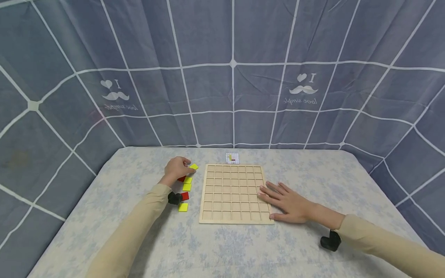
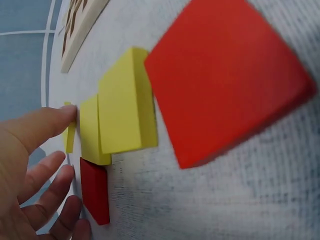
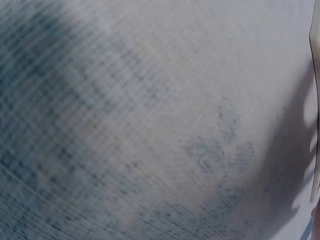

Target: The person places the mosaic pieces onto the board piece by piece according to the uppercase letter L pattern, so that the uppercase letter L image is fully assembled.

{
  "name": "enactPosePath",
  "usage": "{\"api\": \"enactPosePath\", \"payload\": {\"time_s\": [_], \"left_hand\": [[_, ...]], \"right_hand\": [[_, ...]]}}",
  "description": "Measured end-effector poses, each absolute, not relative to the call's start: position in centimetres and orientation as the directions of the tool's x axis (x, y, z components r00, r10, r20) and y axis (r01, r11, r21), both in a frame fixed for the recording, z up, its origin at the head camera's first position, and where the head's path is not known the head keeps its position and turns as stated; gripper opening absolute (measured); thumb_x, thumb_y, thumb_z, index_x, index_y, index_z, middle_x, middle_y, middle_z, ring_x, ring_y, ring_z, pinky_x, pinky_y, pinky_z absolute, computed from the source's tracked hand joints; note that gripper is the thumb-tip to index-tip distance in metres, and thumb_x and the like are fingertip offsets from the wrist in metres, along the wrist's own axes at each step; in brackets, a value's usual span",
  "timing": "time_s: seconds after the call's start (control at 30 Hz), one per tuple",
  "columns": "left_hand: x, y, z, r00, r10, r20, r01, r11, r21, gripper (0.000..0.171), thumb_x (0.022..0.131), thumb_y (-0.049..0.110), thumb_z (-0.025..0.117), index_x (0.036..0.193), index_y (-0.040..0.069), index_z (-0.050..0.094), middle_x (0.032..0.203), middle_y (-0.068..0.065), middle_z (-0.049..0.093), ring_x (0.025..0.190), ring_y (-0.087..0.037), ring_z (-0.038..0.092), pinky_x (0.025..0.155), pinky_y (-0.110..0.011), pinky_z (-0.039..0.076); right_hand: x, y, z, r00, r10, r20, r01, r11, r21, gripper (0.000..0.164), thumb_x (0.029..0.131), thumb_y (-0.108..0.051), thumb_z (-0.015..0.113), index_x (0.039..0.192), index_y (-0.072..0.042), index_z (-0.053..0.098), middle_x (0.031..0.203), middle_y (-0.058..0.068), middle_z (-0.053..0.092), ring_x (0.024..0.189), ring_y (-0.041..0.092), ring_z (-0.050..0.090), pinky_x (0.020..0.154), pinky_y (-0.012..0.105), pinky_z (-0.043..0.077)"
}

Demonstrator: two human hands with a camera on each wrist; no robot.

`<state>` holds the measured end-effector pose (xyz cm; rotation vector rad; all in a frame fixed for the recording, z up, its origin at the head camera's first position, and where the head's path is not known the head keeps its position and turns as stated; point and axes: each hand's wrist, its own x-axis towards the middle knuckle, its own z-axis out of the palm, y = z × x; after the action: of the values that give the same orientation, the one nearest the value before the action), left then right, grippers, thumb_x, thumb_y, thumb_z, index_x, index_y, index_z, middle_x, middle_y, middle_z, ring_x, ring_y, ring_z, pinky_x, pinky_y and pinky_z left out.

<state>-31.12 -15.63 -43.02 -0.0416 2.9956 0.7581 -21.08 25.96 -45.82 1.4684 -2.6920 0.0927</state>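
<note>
At the upper left of the board, my left hand [image 1: 177, 168] holds a yellow square tile [image 1: 194, 166] between thumb and bent fingers. The left wrist view shows the thumb over one end of that yellow tile [image 2: 69, 135], with the index fingertip right by the other end. Below the hand lie more yellow tiles [image 1: 187, 187] and red tiles [image 1: 185, 196], one red tile [image 2: 95, 192] close by the fingers. My right hand [image 1: 292, 204] rests with spread, straight fingers on the right edge of the wooden grid board [image 1: 236, 223], whose squares hold no tiles.
A small printed card [image 1: 232, 158] with a coloured grid pattern lies just behind the board. Another yellow tile [image 1: 183, 207] sits nearest the front of the tile column. The patterned tablecloth [image 1: 229, 251] reaches a grey-blue curtain [image 1: 215, 92] at the back and sides.
</note>
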Motion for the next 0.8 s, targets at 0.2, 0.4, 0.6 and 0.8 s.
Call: {"api": "enactPosePath", "payload": {"time_s": [0.2, 0.4, 0.6, 0.8], "left_hand": [[-31.42, -15.86, -43.57, -0.998, -0.015, -0.057, -0.041, 0.875, 0.482, 0.040, 0.080, 0.034, 0.075, 0.111, 0.008, 0.073, 0.106, -0.010, 0.071, 0.089, -0.024, 0.064, 0.070, -0.033, 0.051], [-31.38, -16.06, -43.81, -0.999, -0.014, -0.046, -0.035, 0.865, 0.500, 0.039, 0.080, 0.032, 0.074, 0.110, 0.007, 0.073, 0.105, -0.011, 0.071, 0.091, -0.026, 0.064, 0.074, -0.036, 0.052], [-31.30, -16.22, -43.86, -1.000, -0.009, -0.023, -0.019, 0.869, 0.495, 0.038, 0.080, 0.032, 0.074, 0.108, 0.006, 0.074, 0.102, -0.010, 0.073, 0.086, -0.023, 0.064, 0.066, -0.032, 0.050], [-30.70, -15.69, -43.32, -0.999, 0.039, 0.000, 0.034, 0.862, 0.506, 0.039, 0.078, 0.033, 0.076, 0.107, 0.007, 0.074, 0.098, -0.009, 0.073, 0.078, -0.019, 0.064, 0.059, -0.026, 0.047]], "right_hand": [[-21.03, 26.01, -46.06, -0.528, -0.844, 0.099, -0.847, 0.531, 0.014, 0.067, 0.095, -0.044, 0.053, 0.151, -0.014, 0.032, 0.156, 0.014, 0.030, 0.143, 0.038, 0.027, 0.107, 0.062, 0.024], [-21.10, 25.98, -45.99, -0.538, -0.839, 0.086, -0.843, 0.538, -0.020, 0.067, 0.095, -0.043, 0.053, 0.152, -0.014, 0.031, 0.157, 0.014, 0.028, 0.143, 0.038, 0.026, 0.105, 0.066, 0.021], [-21.11, 25.91, -45.91, -0.554, -0.831, 0.055, -0.833, 0.553, -0.038, 0.067, 0.096, -0.045, 0.051, 0.153, -0.016, 0.029, 0.159, 0.011, 0.025, 0.145, 0.036, 0.024, 0.107, 0.066, 0.017], [-21.03, 25.88, -45.63, -0.548, -0.834, 0.056, -0.836, 0.548, -0.023, 0.066, 0.097, -0.045, 0.050, 0.152, -0.015, 0.030, 0.158, 0.012, 0.027, 0.144, 0.036, 0.025, 0.106, 0.067, 0.019]]}}
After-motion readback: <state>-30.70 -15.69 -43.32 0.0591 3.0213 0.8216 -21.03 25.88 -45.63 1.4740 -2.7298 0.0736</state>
